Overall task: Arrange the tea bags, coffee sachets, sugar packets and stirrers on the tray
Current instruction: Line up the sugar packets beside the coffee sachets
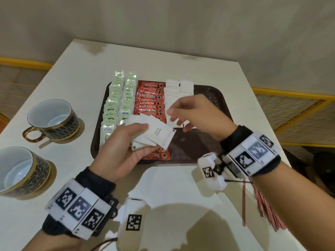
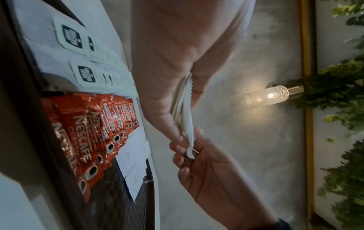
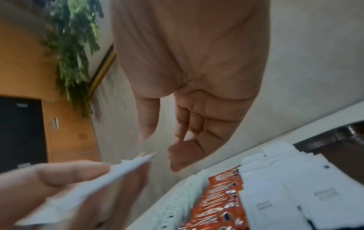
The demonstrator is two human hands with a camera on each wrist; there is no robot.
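Flat white paper sugar packets (image 1: pixel 152 133) fanned and gripped in the left hand (image 1: pixel 125 147), above the dark textured tray (image 1: pixel 208 98), right hand (image 1: pixel 195 113) at two o'clock, fingers loosely curled, nothing seen held, glossy red coffee sachets (image 1: pixel 150 98) at twelve o'clock.

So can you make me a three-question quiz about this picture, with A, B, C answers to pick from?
1. Where are the stirrers?
A. on the tray
B. on the table, near the right arm
C. in a cup

2. What colour are the coffee sachets?
A. red
B. blue
C. yellow

3. What is the left hand doing?
A. resting flat
B. holding a cup
C. holding sugar packets

Answers:
1 B: the red-striped sticks lie off the tray, on the table.
2 A: the row on the tray is red.
3 C: its fingers grip a fan of white packets above the tray.
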